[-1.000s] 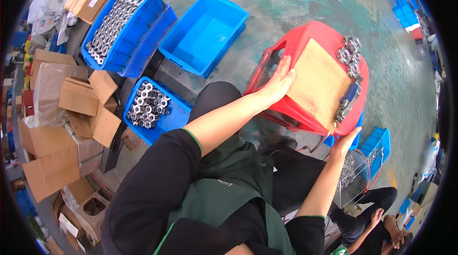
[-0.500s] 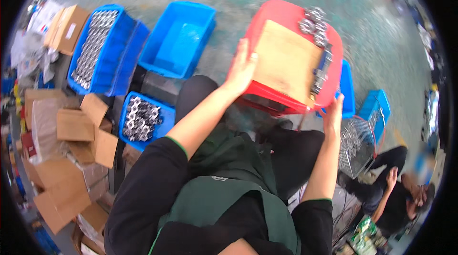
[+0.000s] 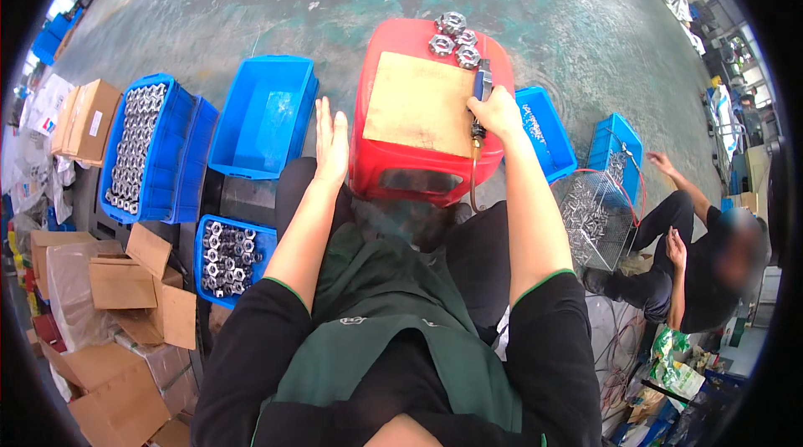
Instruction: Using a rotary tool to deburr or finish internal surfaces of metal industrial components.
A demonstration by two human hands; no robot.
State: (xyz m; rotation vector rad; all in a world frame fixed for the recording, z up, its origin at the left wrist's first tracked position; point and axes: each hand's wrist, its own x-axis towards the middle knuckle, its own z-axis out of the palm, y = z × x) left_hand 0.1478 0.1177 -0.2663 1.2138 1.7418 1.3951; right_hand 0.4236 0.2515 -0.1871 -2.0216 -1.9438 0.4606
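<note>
At the near side of the red stool (image 3: 393,156), a dark green apron (image 3: 351,355) covers the seated person's front, with a knee to either side. Just beside the stool's left edge, the left hand (image 3: 332,146) is open and holds nothing, its fingers straight and pointing away; I cannot tell whether it touches the plastic. Over the stool's right side, the right hand (image 3: 500,114) is closed around a slim hand tool (image 3: 482,81), which lies lengthwise beside the tan board. That tool has a blue upper part, a darker lower body partly hidden by the fingers, and a brassy fitting from which a brown hose (image 3: 473,183) hangs down the stool's near face. The tan board (image 3: 418,104) is flat, roughly square and slightly darkened toward its near edge. Beyond it, at the stool's far right, sits a cluster of shiny, ring-like metal pieces (image 3: 442,45). Left of the stool stands a deep blue bin (image 3: 263,112); right of it are another blue bin (image 3: 559,139) and, farther out, a wire basket (image 3: 615,242) and a co-worker (image 3: 711,296) in dark clothes.
</note>
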